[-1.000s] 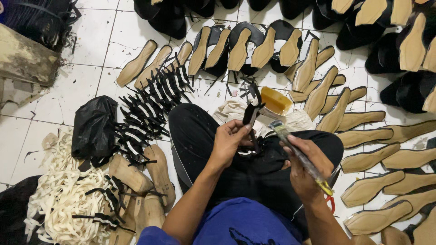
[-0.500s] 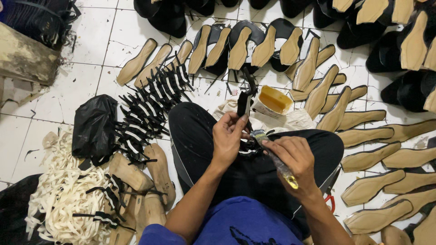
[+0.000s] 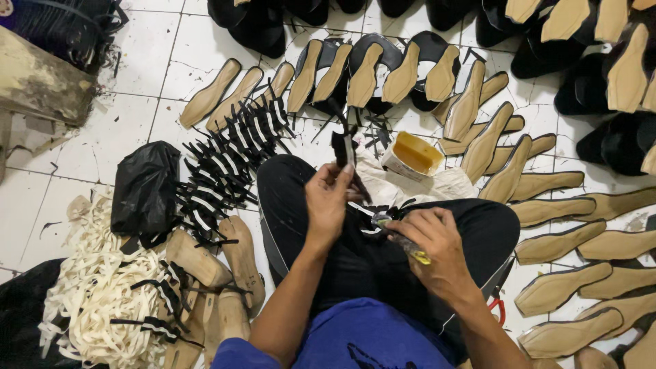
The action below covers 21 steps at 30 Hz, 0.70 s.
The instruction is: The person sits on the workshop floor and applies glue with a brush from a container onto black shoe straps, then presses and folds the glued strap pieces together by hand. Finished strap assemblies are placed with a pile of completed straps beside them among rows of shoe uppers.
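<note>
I sit cross-legged on a tiled floor in black trousers. My left hand (image 3: 329,199) pinches a black sandal strap (image 3: 344,149) and holds it upright above my knee. My right hand (image 3: 432,246) grips a small brush with a yellow handle (image 3: 410,247), its tip down on a bunch of black straps (image 3: 372,217) lying in my lap. An open tin of yellow glue (image 3: 412,154) stands on a white cloth just beyond my knees.
Tan shoe soles (image 3: 547,239) lie in rows at right and along the top. A fan of black-and-white straps (image 3: 225,164), a black plastic bag (image 3: 145,186), wooden shoe lasts (image 3: 219,263) and a heap of cream strips (image 3: 96,301) fill the left. Red-handled scissors (image 3: 499,311) lie by my right leg.
My right hand brought the brush down from a raised, outstretched position to the straps in my lap. My left hand lifted its strap slightly higher.
</note>
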Each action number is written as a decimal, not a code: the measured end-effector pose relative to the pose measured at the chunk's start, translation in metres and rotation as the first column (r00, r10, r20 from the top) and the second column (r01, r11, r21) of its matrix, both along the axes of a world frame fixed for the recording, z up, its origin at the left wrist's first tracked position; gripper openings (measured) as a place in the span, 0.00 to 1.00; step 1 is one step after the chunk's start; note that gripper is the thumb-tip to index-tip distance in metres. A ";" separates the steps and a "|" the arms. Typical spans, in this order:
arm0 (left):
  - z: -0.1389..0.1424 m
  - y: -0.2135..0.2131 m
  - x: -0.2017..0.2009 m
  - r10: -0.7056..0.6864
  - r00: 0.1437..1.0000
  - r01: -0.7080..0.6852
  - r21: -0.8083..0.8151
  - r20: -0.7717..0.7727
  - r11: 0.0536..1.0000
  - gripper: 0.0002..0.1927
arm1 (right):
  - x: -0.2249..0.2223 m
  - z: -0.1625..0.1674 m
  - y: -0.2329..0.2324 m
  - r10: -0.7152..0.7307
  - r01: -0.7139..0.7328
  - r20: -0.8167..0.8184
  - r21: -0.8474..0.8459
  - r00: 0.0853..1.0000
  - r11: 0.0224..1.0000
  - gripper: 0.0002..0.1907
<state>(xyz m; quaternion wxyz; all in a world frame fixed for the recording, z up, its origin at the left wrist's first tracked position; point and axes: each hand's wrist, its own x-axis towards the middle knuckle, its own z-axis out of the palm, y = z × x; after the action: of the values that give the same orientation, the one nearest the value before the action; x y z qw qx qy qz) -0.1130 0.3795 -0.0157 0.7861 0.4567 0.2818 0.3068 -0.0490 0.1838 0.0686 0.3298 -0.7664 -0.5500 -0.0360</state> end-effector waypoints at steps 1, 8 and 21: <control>-0.004 0.014 -0.002 0.047 0.999 -0.046 -0.025 0.027 0.999 0.09 | 0.000 -0.002 -0.001 -0.003 0.003 -0.041 0.008 0.999 1.000 0.16; -0.040 0.165 -0.067 0.381 0.897 -0.296 0.335 -0.226 0.894 0.11 | 0.009 -0.014 -0.025 -0.226 0.267 -0.315 0.091 0.922 0.960 0.12; -0.062 0.184 -0.103 0.740 0.620 -0.079 0.917 -0.261 0.390 0.15 | 0.014 -0.019 -0.036 -0.365 0.429 -0.449 0.046 0.816 0.902 0.11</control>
<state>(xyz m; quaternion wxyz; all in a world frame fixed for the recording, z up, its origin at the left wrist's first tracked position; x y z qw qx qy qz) -0.2163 0.5637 -0.0777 0.1979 0.7551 0.4589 0.4243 -0.0351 0.1476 0.0500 0.4827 -0.8270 -0.2872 0.0262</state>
